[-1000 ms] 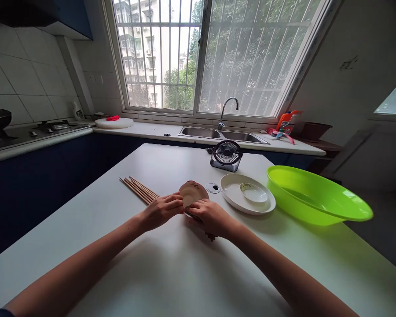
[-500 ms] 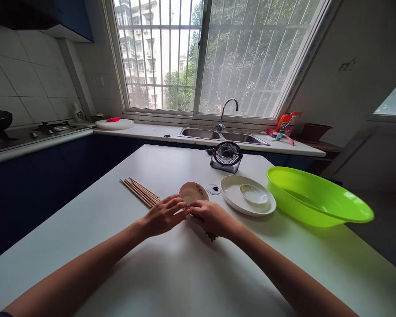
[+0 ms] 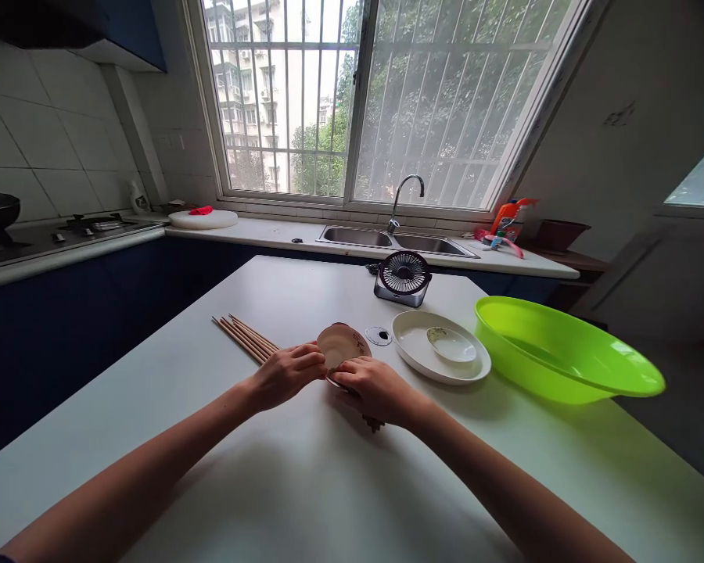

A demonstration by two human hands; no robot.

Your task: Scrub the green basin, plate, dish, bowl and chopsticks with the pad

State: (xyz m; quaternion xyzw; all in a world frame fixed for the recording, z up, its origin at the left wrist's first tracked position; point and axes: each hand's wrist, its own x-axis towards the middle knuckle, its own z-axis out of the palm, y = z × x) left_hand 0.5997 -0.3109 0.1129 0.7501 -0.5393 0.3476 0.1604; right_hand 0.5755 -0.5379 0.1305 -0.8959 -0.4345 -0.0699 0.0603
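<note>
A small round dish [image 3: 343,345] with a patterned inside is tilted up on the white table [image 3: 305,485] in front of me. My left hand [image 3: 286,374] grips its left rim with curled fingers. My right hand [image 3: 375,389] holds its near right edge, fingers closed over it. Something dark shows under my right hand at the table; I cannot make it out. A bundle of wooden chopsticks [image 3: 243,338] lies just left of my left hand.
A white oval plate [image 3: 414,353] with a small saucer [image 3: 450,343] in it sits to the right, then a lime-green basin [image 3: 563,356]. A small black fan [image 3: 403,277] and a round white tag [image 3: 378,335] lie behind. A sink [image 3: 393,238] sits under the window.
My left hand opened and slid a little away from the dish half a second ago. It has now closed on the rim again, and the dish is tipped up slightly more.
</note>
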